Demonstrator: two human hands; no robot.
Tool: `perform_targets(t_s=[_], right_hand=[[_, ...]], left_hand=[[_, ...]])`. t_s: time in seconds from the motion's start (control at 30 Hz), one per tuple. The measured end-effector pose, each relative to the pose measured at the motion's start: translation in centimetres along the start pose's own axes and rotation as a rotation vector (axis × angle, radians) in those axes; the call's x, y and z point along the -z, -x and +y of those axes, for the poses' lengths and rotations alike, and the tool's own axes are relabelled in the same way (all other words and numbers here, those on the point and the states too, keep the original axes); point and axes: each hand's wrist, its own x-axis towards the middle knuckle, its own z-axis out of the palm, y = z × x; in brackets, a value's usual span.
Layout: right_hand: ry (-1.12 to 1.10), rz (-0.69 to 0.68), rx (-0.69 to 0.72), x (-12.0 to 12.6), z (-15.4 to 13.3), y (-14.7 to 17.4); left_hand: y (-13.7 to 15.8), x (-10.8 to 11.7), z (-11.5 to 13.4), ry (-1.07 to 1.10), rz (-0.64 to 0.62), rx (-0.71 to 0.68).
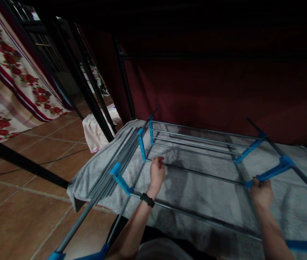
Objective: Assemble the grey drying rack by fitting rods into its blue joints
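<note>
A rack frame of grey metal rods (196, 172) and blue plastic brackets (139, 144) lies on a bed-like surface covered with a grey cloth (210, 198). My left hand (157, 171), with a dark band at the wrist, is curled around a middle rod near its left end, close to a blue bracket. The fingertips are partly hidden there. On the right, my right hand (261, 193) grips the lower end of a blue bracket (275, 169), where that same rod meets it.
Several loose grey rods (115, 166) lie bundled on the cloth at the left. Black metal posts (88, 86) stand beside the bed, with a dark red curtain (210, 90) behind. A floral cloth (12, 68) hangs at the far left above the tiled floor (34, 180).
</note>
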Motion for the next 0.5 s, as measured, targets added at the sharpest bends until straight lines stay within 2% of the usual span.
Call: perform_targets(t_s=[0.07,0.27,0.4,0.5], right_hand=[[-0.032,0.000,-0.016,0.0,-0.1,0.0],[-0.006,0.012,-0.009,0.4,-1.0,0.5],[0.011,0.027,-0.033,0.8,-1.8,1.0],[0.023,0.014,-0.043,0.9,-1.9,1.1]], left_hand=[[0.4,-0.2,2.2,-0.004,-0.049,-0.078],[0.3,0.1,8.5,0.051,-0.170,-0.167],[-2.6,-1.0,14.5,0.015,-0.152,-0.222],[-6.4,-1.8,19.3,-0.081,-0.227,-0.262]])
